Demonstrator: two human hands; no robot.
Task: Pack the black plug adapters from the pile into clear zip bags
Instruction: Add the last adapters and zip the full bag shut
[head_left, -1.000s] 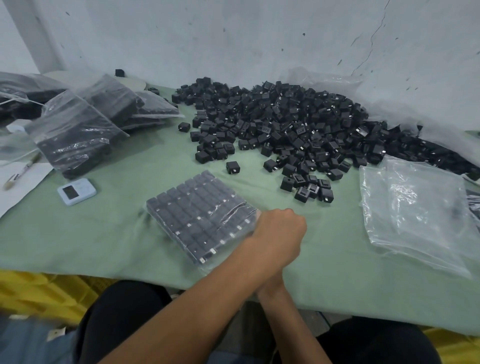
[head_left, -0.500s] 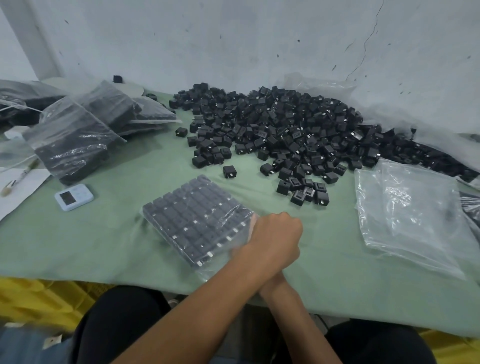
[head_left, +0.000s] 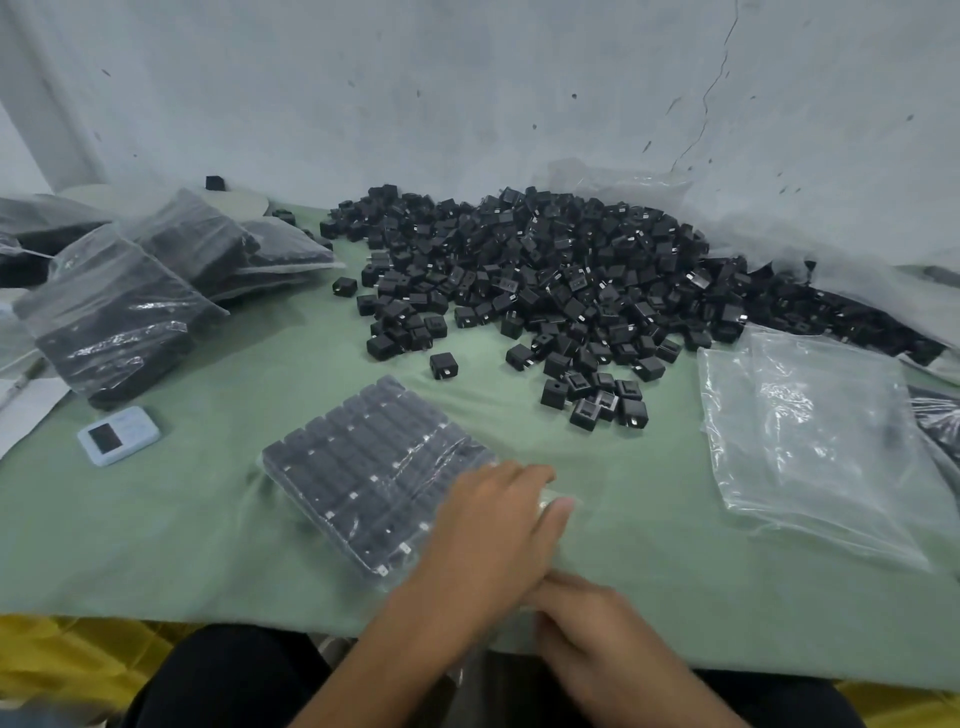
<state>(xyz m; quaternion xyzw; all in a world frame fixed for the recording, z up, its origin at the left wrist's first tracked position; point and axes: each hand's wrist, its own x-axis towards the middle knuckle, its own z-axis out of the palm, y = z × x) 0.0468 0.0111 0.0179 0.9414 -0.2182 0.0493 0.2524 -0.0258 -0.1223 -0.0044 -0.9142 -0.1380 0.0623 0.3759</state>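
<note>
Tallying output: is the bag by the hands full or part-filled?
Full: the bag holds tight rows of adapters edge to edge. Whether its zip is sealed, cannot tell.

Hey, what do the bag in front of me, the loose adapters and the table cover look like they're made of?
Filled bag: thin clear plastic film, glossy, with creases and glare streaks. Loose adapters: likely matte black moulded plastic, with small shiny metal prongs. Table cover: seemingly green cloth, dull, softly wrinkled.

Both forearms (head_left: 374, 660) bare up to frame edge; left hand (head_left: 493, 530), right hand (head_left: 587, 618) ungloved. Worn: black trousers (head_left: 223, 675), plain matte fabric.
</note>
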